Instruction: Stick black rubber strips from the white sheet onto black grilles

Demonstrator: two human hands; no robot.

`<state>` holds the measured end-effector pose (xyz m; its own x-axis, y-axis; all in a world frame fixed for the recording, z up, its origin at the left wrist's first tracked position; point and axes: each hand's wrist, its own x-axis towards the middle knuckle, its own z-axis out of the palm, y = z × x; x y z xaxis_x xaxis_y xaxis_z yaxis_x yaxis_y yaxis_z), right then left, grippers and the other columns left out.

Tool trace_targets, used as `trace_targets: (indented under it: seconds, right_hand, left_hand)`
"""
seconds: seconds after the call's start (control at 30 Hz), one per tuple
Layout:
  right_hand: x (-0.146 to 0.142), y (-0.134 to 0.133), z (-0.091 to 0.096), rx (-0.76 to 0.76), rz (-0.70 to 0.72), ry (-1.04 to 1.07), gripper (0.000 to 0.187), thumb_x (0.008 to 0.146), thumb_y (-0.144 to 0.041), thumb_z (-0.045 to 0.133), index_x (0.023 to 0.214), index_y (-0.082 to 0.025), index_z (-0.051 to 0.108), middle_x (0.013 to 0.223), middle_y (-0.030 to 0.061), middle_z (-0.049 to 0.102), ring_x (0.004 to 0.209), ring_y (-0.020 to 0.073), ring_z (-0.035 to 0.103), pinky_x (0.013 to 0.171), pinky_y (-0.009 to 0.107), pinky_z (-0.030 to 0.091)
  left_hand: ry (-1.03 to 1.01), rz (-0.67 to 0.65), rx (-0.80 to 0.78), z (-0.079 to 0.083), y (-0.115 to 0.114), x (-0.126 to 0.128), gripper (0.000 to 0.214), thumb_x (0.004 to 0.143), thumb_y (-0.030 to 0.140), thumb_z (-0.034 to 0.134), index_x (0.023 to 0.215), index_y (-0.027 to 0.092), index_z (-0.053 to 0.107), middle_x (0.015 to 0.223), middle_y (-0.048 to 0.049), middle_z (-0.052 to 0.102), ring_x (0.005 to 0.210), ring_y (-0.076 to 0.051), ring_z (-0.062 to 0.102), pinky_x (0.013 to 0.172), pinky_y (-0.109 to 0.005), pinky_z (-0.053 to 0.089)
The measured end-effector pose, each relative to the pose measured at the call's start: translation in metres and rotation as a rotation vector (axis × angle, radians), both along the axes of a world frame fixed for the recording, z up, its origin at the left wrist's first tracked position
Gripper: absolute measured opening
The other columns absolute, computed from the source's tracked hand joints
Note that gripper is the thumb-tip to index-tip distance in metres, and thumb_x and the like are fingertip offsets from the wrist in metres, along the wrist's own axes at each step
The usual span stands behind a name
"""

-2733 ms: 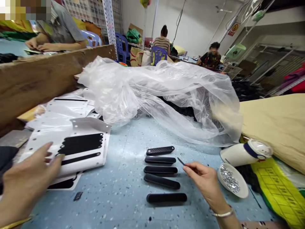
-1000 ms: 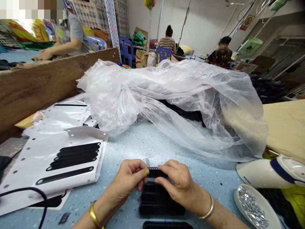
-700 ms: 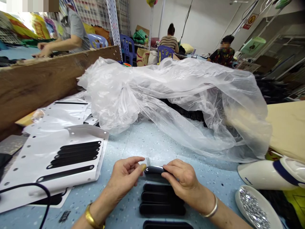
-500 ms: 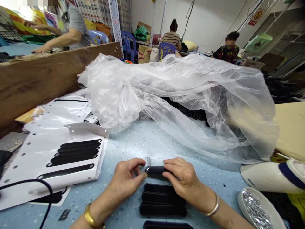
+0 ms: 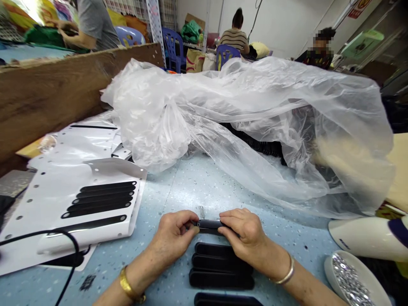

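Head view: the left hand (image 5: 174,233) pinched one end of a black strip (image 5: 208,224) and the right hand (image 5: 247,236) gripped the other, just above the worktop (image 5: 197,182) near its front edge. A row of strips (image 5: 221,265) lay right beneath. A white sheet (image 5: 63,199) sat toward the left edge, and a plastic bag (image 5: 255,119) was heaped behind.

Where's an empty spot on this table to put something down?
Bare blue table lies between the white sheet, the plastic bag and the left hand. Another patch sits past the right hand, before the white appliance and bead dish. Crowded: where both hands pinch a black strip beside more strips.
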<state>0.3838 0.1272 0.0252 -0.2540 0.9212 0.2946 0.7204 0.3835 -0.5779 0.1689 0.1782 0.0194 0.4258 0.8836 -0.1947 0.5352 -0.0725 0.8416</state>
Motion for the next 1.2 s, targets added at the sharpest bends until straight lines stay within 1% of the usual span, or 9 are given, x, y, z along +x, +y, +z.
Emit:
trace_targets:
  seconds: [0.2,0.43,0.6,0.83,0.93,1.0,1.07,1.1,1.2]
  right_hand:
    - [0.000,0.001,-0.002,-0.014,-0.003,-0.008,0.012,0.086,-0.016,0.062,0.090,-0.019,0.073,0.087,0.0053,0.074,0.077,0.0208,0.066,0.074,0.036,0.047]
    - [-0.004,0.003,-0.001,-0.026,0.008,-0.038,0.011,0.085,-0.015,0.062,0.088,-0.018,0.072,0.087,0.0056,0.074,0.078,0.0215,0.066,0.074,0.036,0.045]
    - [-0.003,0.002,-0.003,-0.059,0.011,-0.055,0.011,0.086,-0.018,0.062,0.089,-0.018,0.072,0.083,0.0049,0.072,0.076,0.0206,0.065,0.072,0.035,0.043]
    - [-0.005,0.003,-0.004,-0.097,-0.025,-0.013,0.009,0.084,-0.017,0.063,0.083,-0.018,0.072,0.077,0.0045,0.071,0.072,0.0191,0.064,0.072,0.033,0.045]
    - [-0.006,0.005,-0.002,-0.123,-0.034,0.016,0.008,0.083,-0.017,0.065,0.081,-0.018,0.072,0.075,0.0044,0.071,0.072,0.0188,0.064,0.071,0.032,0.046]
    - [-0.006,0.007,-0.001,-0.148,-0.038,0.035,0.006,0.080,-0.016,0.068,0.078,-0.017,0.073,0.074,0.0039,0.071,0.070,0.0183,0.064,0.071,0.032,0.047]
    - [-0.004,0.009,0.001,-0.186,-0.041,0.067,0.004,0.078,-0.015,0.070,0.076,-0.017,0.073,0.072,0.0029,0.071,0.068,0.0172,0.064,0.069,0.030,0.048]
    - [-0.003,0.010,0.001,-0.206,-0.038,0.089,0.004,0.078,-0.015,0.071,0.075,-0.017,0.073,0.071,0.0025,0.071,0.067,0.0168,0.064,0.067,0.029,0.049]
    - [0.001,0.012,0.002,-0.243,-0.001,0.173,0.005,0.079,-0.015,0.071,0.081,-0.018,0.075,0.075,0.0024,0.072,0.070,0.0162,0.066,0.066,0.027,0.051]
  left_hand:
    - [-0.003,-0.014,0.013,-0.001,0.000,-0.001,0.020,0.075,0.024,0.056,0.085,0.018,0.072,0.061,0.0014,0.063,0.055,-0.013,0.054,0.055,-0.025,0.043]
    - [0.002,-0.023,0.020,0.003,0.001,0.000,0.021,0.075,0.024,0.054,0.084,0.018,0.072,0.061,0.0012,0.064,0.056,-0.014,0.057,0.054,-0.025,0.043]
    - [0.025,-0.033,0.050,0.004,0.000,0.000,0.020,0.076,0.024,0.055,0.084,0.018,0.073,0.062,0.0011,0.066,0.057,-0.014,0.059,0.056,-0.025,0.045]
    - [0.041,-0.077,0.121,0.001,0.002,-0.002,0.016,0.079,0.021,0.057,0.083,0.020,0.072,0.066,0.0008,0.070,0.060,-0.015,0.062,0.056,-0.026,0.047]
    - [0.032,-0.071,0.213,-0.001,0.000,-0.003,0.018,0.079,0.019,0.058,0.089,0.020,0.072,0.070,0.0008,0.072,0.059,-0.014,0.064,0.057,-0.025,0.050]
    - [-0.029,-0.099,0.315,-0.003,-0.001,-0.004,0.020,0.081,0.016,0.057,0.094,0.020,0.072,0.080,-0.0011,0.076,0.068,-0.015,0.069,0.066,-0.026,0.055]
    - [-0.091,-0.160,0.412,-0.005,-0.001,-0.005,0.022,0.083,0.014,0.055,0.094,0.020,0.073,0.091,-0.0039,0.077,0.080,-0.017,0.072,0.075,-0.028,0.057]
    - [-0.106,-0.189,0.455,-0.006,-0.001,-0.006,0.021,0.084,0.013,0.055,0.092,0.020,0.073,0.093,-0.0053,0.078,0.083,-0.017,0.073,0.076,-0.028,0.058]
    - [-0.111,-0.227,0.571,-0.007,0.001,-0.006,0.022,0.085,0.012,0.054,0.091,0.017,0.074,0.092,-0.0095,0.078,0.082,-0.018,0.074,0.073,-0.027,0.060]
